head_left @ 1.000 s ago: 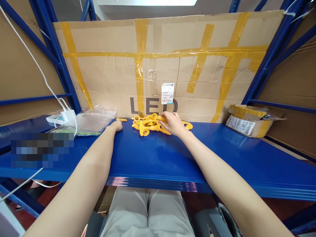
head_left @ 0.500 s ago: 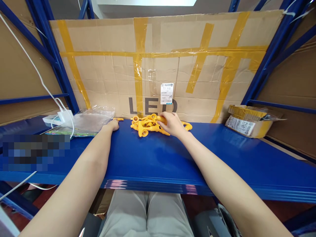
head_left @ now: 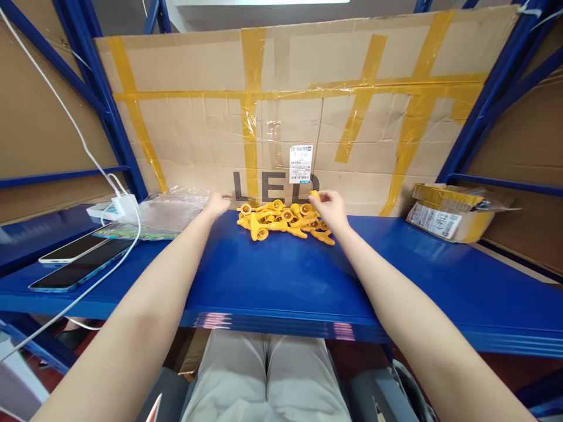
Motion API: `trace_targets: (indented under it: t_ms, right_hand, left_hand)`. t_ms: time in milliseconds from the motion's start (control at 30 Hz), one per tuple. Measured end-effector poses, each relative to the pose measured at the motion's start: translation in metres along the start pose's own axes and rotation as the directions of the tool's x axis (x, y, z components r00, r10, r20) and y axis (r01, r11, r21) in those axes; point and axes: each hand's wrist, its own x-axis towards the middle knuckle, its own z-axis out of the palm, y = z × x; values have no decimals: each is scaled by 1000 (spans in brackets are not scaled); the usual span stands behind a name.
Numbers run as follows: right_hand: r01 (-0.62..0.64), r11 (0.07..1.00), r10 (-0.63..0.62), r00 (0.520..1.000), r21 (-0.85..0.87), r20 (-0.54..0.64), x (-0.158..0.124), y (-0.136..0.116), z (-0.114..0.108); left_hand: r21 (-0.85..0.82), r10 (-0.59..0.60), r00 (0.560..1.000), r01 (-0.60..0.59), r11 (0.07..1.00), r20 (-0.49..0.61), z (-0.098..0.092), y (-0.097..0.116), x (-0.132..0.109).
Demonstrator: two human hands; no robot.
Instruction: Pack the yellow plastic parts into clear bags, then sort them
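A pile of small yellow plastic parts lies at the back of the blue shelf, against a taped cardboard sheet marked LED. My right hand is lifted at the pile's right end and pinches one yellow part between its fingertips. At the left end of the pile my left hand hovers, fingers curled; I cannot see whether anything is in it.
Clear plastic bags lie left of the pile. Further left are a white charger with its cable and two phones near the shelf's front edge. A taped cardboard box stands at the right. Blue rack posts frame both sides.
My right hand left the top of the pile and rose with one yellow part. The left hand moved up and right, away from the loose yellow part that lay on the shelf.
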Motion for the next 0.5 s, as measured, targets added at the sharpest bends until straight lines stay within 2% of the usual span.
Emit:
trace_targets:
  t_ms: [33, 100, 200, 267, 300, 367, 500]
  right_hand:
    - [-89, 995, 92, 991, 35, -100, 7, 6, -3]
    - [-252, 956, 283, 926, 148, -250, 21, 19, -9]
    - [-430, 879, 476, 805, 205, -354, 38, 42, -22]
    - [-551, 819, 562, 717, 160, -412, 44, 60, -32]
    - [-602, 789, 590, 688, 121, -424, 46, 70, -36]
    - [-671, 742, 609, 664, 14, -434, 49, 88, -43]
    - [-692, 717, 611, 683, -88, -400, 53, 116, -48]
  left_hand:
    - [-56, 9, 1000, -11, 998, -26, 2, 7, -5]
    - [-172, -12, 994, -6, 985, -104, 5, 19, -16]
    - [-295, -83, 987, 39, 955, -139, 13, 25, -31]
    - [-350, -114, 981, 53, 935, -157, 17, 22, -38]
    - [-369, -128, 977, 57, 928, -170, 19, 18, -40]
    - [-388, -155, 969, 70, 919, -193, 21, 11, -43]
    - [-381, -174, 959, 79, 921, -222, 19, 1, -42]
